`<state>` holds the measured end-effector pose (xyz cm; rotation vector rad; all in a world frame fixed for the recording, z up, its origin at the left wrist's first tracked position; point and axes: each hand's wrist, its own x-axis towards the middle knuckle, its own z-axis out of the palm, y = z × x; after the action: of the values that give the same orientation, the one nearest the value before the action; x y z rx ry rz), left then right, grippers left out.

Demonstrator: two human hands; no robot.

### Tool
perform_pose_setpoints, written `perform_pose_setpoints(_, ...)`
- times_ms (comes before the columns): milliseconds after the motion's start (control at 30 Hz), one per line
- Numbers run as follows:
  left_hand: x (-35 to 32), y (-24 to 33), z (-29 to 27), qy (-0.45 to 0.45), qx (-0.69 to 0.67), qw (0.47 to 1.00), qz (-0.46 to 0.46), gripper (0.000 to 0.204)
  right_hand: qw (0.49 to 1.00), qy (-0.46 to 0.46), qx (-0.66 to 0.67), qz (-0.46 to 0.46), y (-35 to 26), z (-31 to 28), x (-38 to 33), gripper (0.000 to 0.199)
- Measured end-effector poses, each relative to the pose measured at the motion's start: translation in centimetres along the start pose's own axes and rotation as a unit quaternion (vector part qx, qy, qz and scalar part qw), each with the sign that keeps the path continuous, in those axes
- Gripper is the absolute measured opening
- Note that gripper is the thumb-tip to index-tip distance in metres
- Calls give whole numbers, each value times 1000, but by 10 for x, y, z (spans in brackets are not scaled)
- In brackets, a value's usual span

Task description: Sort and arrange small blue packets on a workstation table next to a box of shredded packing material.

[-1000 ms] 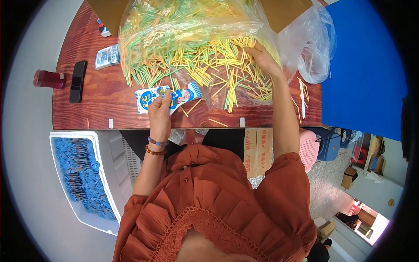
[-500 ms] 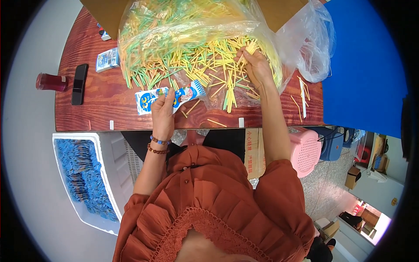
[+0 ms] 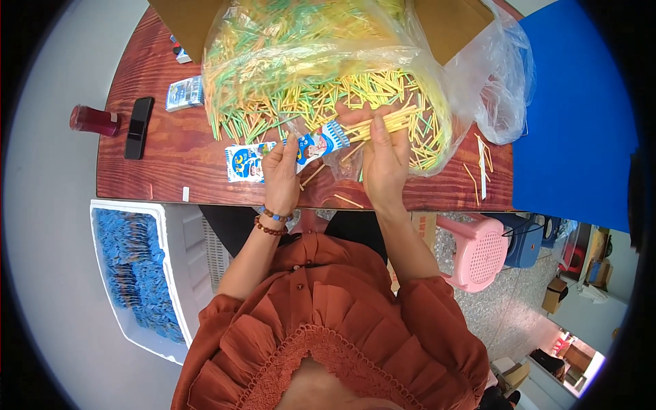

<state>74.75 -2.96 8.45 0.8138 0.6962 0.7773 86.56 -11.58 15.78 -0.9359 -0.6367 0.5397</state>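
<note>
My left hand (image 3: 281, 167) pinches a small blue-and-white packet (image 3: 320, 145), tilted up to the right. A second such packet (image 3: 243, 162) lies flat on the table against my left fingers. In my right hand (image 3: 385, 162) is a bundle of thin yellow sticks (image 3: 398, 120), thumb on top. The sticks' left ends meet the packet's striped right end; whether any are inside I cannot tell. Behind both hands a large clear plastic bag (image 3: 307, 55) lies open, full of loose yellow, green and orange sticks (image 3: 249, 119).
On the left of the wooden table (image 3: 164, 140) are a black phone (image 3: 139, 128), a dark red jar (image 3: 94, 121) and a blue-and-white pack (image 3: 184, 93). Crumpled plastic (image 3: 502, 102) and stray sticks lie right. A white foam box (image 3: 164, 273) of blue packets stands left, a pink stool (image 3: 478, 256) right.
My right hand has come out of the stick pile toward the left and nearer, bringing the yellow bundle to the packet's end. My left hand still grips the packet.
</note>
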Motion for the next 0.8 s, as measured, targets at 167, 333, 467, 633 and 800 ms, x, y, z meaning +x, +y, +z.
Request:
perform_pose_setpoints(167, -3, -3, 0, 14, 11, 999, 41, 21, 1000, -4, -2, 19, 8, 13, -3, 15)
perform_pose_setpoints(333, -7, 3, 13, 6, -111, 994, 16, 20, 986, -57, -144, -58, 26, 17, -5, 21)
perform_pose_setpoints(467, -3, -3, 6, -37, -146, 988, 20, 22, 993, -56, -103, -30, 29, 20, -6, 29)
perform_pose_setpoints(633, 1, -8, 12, -59, -184, 981, -17, 25, 999, -43, 22, 15, 28, 18, -5, 39)
perform_pose_setpoints(800, 9, -12, 10, -63, -224, 972, -41, 27, 932, -149, -331, 9, 9, 11, 5, 50)
